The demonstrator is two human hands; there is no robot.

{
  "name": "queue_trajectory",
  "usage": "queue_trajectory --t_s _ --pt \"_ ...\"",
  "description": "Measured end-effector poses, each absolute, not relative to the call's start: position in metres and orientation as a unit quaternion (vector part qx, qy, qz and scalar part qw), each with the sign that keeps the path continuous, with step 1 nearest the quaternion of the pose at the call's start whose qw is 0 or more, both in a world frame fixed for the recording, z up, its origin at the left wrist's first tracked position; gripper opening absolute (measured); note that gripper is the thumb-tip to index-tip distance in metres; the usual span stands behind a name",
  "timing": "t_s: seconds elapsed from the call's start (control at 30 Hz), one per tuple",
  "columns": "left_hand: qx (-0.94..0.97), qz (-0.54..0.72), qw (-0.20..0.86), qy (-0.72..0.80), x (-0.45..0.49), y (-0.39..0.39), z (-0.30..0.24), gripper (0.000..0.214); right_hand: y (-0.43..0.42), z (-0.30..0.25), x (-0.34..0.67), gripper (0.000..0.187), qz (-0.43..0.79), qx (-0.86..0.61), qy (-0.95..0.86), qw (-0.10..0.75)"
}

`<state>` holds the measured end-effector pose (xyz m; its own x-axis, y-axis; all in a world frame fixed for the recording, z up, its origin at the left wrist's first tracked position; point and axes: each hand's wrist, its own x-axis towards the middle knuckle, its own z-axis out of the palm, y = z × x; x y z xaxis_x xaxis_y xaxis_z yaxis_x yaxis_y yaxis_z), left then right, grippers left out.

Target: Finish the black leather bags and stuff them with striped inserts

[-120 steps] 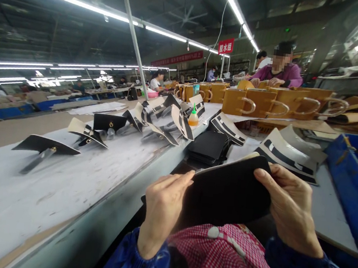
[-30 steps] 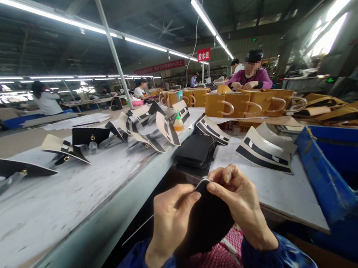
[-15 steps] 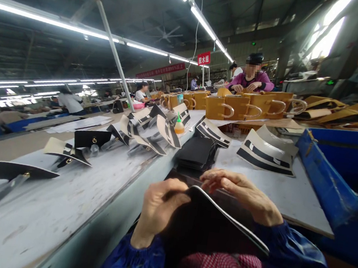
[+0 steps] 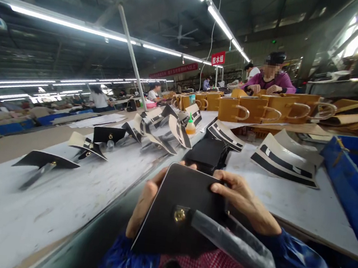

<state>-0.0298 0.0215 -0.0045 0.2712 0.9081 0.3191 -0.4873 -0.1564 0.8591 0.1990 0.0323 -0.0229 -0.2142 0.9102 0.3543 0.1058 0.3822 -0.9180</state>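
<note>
A black bag panel point(image 4: 171, 194) is held up in front of me, its smooth face toward me. It carries a gold metal fitting point(image 4: 180, 214) and a strap-like handle point(image 4: 233, 245) wrapped in clear plastic. My left hand point(image 4: 147, 199) grips the panel along its left edge, most of its fingers hidden behind. At the upper right corner my right hand point(image 4: 239, 196) pinches it, thumb on the front face. A stack of black pieces point(image 4: 205, 152) lies just beyond the panel.
Similar panels with handles point(image 4: 47, 160) lie along the white table point(image 4: 43, 204) at left. Cream panels with black strips point(image 4: 284, 162) rest on the right board, beside a blue bin point(image 4: 339, 180). A glue bottle point(image 4: 190, 126) stands ahead. Brown bags point(image 4: 250, 110) line up before a co-worker point(image 4: 272, 78).
The panel has been turned so its face with the fitting and wrapped handle shows. My right hand, loose above it before, now grips its corner. The view has shifted left.
</note>
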Motion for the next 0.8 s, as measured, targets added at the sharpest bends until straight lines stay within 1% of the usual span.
queue_trajectory --t_s 0.07,0.1,0.17,0.27,0.37,0.4,0.53,0.7,0.8 --pt "0.503 0.577 0.613 0.195 -0.049 0.022 -0.015 0.078 0.026 -0.015 0.208 0.035 0.282 -0.452 -0.682 0.501" --pt "0.519 0.569 0.608 0.194 -0.056 0.022 -0.019 0.080 0.022 -0.012 0.211 0.034 0.238 -0.475 -0.684 0.500" --pt "0.570 0.532 0.585 0.221 -0.066 0.022 -0.024 0.076 0.014 -0.006 0.211 0.031 0.195 -0.506 -0.675 0.500" --pt "0.641 0.506 0.497 0.294 -0.068 0.018 -0.023 0.054 0.008 -0.004 0.208 0.029 0.177 -0.516 -0.675 0.497" --pt "0.667 0.513 0.399 0.364 -0.060 0.013 -0.020 0.027 0.012 -0.007 0.203 0.025 0.127 -0.475 -0.703 0.514" --pt "0.669 0.513 0.372 0.387 -0.056 0.011 -0.020 0.023 0.014 -0.007 0.201 0.023 0.106 -0.451 -0.716 0.523" --pt "0.677 0.492 0.319 0.444 -0.040 0.004 -0.020 0.030 0.017 -0.005 0.182 0.015 0.042 -0.370 -0.753 0.543" --pt "0.671 0.493 0.286 0.475 -0.026 -0.003 -0.020 0.032 0.013 -0.004 0.156 0.008 -0.068 -0.356 -0.730 0.580" --pt "0.656 0.514 0.287 0.473 -0.028 -0.002 -0.019 0.032 0.012 -0.001 0.156 0.010 -0.050 -0.356 -0.717 0.597"
